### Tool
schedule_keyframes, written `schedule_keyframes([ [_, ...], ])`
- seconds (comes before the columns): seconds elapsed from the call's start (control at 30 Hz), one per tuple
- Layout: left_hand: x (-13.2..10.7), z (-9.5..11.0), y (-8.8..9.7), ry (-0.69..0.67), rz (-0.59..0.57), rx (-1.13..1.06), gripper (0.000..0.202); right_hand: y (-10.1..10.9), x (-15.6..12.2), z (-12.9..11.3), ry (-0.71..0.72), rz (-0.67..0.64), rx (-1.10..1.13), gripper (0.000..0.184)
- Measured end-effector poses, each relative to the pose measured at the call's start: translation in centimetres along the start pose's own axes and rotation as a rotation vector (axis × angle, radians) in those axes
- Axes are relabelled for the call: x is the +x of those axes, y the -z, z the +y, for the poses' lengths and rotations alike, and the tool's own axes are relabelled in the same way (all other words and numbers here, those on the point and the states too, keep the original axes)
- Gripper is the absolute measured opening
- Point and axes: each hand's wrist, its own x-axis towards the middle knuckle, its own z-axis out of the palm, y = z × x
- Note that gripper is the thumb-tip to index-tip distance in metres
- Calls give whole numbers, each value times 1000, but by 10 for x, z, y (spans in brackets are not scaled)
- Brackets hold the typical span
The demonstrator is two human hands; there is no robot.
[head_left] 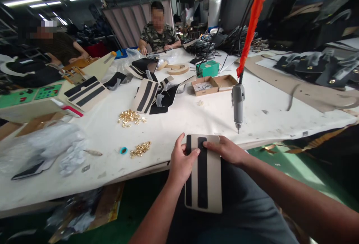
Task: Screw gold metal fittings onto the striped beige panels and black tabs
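Between my hands, over my lap at the table's front edge, is a flat beige panel (214, 184) with rounded corners and two black stripes running along it. My left hand (182, 159) grips its left edge, thumb lying on the wide stripe. From the right, my right hand (226, 148) holds the upper edge, its thumb pressed on the same stripe near the top. The fingers behind the panel are hidden. Just beyond my right hand hangs a grey electric screwdriver (238, 103), bit pointing down, below an orange wrapped cord (254, 23).
Gold metal pieces lie in two piles (129, 117) (141, 149) beside a small blue ring (123, 150). Similar striped panels (146, 96) rest mid-table. Farther back are open cardboard boxes (206, 86) and a green box (208, 69). Two people (158, 36) (66, 45) sit across the table.
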Motion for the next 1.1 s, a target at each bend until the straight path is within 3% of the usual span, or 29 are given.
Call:
schedule_keyframes([
  [0.13,17,3,-4,62,-116,-9,64,12,12,0,-44,7,-142,44],
  [0.33,39,6,-16,80,-47,252,69,24,34,-8,-124,-22,-314,33],
  [0.53,55,4,-25,138,-61,434,70,32,58,1,-116,-32,-533,19],
  [0.87,55,16,-34,157,-40,561,63,35,63,5,-98,-26,-549,6],
  [0.97,51,16,-32,22,-26,662,60,35,65,5,-104,-25,-536,7],
  [1.1,48,6,-29,-402,-1,870,44,36,68,6,-82,-29,-517,6],
])
